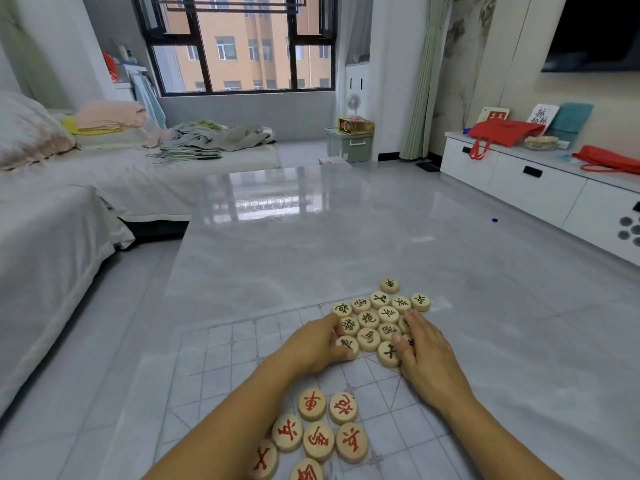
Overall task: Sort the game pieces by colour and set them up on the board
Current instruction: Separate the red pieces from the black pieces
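Sorted, apparently: red pieces [318, 431], black pieces [369, 320], in separate heaps.
Pending: board [221, 368] placement.
Left grip [313, 348]: spread, cupping the black pieces.
Right grip [426, 358]: flat on them.

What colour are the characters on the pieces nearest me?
Red, on the near pieces; clearest in the head view.

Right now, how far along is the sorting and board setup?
Done: sorting looks finished, with the round wooden red-lettered pieces grouped near the person and the round wooden black-lettered pieces clustered farther out. In hand: the left hand and right hand press against the black cluster's sides. Left: neither group is yet laid out in rows on the clear grid-lined board.
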`<act>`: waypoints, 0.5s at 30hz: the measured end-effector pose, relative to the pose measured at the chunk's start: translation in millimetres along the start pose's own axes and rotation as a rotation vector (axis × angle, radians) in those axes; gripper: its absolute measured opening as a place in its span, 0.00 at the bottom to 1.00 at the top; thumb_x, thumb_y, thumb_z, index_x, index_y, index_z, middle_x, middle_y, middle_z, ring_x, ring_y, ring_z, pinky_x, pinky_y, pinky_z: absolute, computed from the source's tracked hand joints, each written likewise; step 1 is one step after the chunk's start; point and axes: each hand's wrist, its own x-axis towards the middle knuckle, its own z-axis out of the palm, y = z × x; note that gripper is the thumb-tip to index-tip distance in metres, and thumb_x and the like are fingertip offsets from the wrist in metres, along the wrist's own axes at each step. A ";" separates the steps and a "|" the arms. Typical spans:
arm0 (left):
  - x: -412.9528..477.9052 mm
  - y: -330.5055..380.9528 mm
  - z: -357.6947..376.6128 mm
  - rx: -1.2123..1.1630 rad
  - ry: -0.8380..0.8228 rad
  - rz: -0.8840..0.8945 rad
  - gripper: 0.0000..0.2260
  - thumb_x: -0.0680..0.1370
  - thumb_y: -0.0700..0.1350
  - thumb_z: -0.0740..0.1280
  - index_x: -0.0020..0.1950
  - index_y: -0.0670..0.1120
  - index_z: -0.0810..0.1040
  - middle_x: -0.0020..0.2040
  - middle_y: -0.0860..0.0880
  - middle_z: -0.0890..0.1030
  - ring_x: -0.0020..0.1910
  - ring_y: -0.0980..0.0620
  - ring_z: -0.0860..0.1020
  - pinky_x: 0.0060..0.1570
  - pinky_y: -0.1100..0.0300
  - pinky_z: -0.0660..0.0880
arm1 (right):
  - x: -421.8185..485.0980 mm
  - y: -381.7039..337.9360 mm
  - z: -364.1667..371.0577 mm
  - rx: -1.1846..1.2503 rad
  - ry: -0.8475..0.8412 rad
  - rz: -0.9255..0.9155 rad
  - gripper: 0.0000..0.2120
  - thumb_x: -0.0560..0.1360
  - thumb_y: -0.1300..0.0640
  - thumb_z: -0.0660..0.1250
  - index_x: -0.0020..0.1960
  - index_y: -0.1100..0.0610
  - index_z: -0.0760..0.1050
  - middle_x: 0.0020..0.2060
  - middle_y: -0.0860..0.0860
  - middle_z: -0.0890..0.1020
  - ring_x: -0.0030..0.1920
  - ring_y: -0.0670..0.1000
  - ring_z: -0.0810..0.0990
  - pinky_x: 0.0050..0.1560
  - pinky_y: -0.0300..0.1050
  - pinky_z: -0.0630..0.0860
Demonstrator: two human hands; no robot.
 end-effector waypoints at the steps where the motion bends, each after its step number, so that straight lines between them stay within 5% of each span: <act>1: 2.4 3.0 0.6 -0.027 -0.010 -0.006 0.15 0.73 0.52 0.70 0.54 0.50 0.69 0.38 0.55 0.71 0.37 0.57 0.69 0.38 0.62 0.67 | 0.4 0.2 0.1 0.004 0.009 0.004 0.28 0.78 0.41 0.49 0.75 0.50 0.52 0.75 0.48 0.56 0.74 0.48 0.53 0.73 0.46 0.53; 4: -9.5 1.2 -9.5 -0.114 -0.015 -0.017 0.16 0.73 0.53 0.69 0.58 0.52 0.70 0.45 0.52 0.76 0.44 0.54 0.75 0.50 0.57 0.73 | 1.9 2.5 1.1 0.015 0.024 0.005 0.27 0.79 0.43 0.49 0.74 0.51 0.53 0.74 0.48 0.57 0.74 0.49 0.54 0.73 0.47 0.55; 10: -110.3 -49.4 -37.1 -0.008 0.156 -0.100 0.25 0.73 0.58 0.66 0.67 0.56 0.65 0.62 0.57 0.72 0.61 0.59 0.71 0.60 0.64 0.68 | 3.9 5.6 2.9 0.036 0.030 -0.009 0.26 0.79 0.43 0.50 0.74 0.52 0.56 0.74 0.51 0.58 0.74 0.50 0.54 0.73 0.50 0.56; 13: -180.2 -63.7 -33.3 -0.111 0.166 -0.183 0.40 0.58 0.77 0.63 0.65 0.62 0.61 0.65 0.61 0.68 0.64 0.62 0.67 0.63 0.65 0.65 | 4.0 7.4 2.8 0.038 0.037 -0.021 0.26 0.79 0.44 0.50 0.73 0.53 0.57 0.74 0.52 0.58 0.74 0.51 0.54 0.73 0.51 0.56; 15: -217.5 -70.4 -18.2 -0.144 0.209 -0.241 0.43 0.50 0.80 0.62 0.62 0.67 0.60 0.63 0.64 0.66 0.64 0.63 0.66 0.64 0.65 0.64 | 3.7 7.4 3.3 0.036 0.035 -0.030 0.26 0.78 0.44 0.51 0.73 0.53 0.58 0.74 0.52 0.58 0.74 0.51 0.53 0.73 0.51 0.55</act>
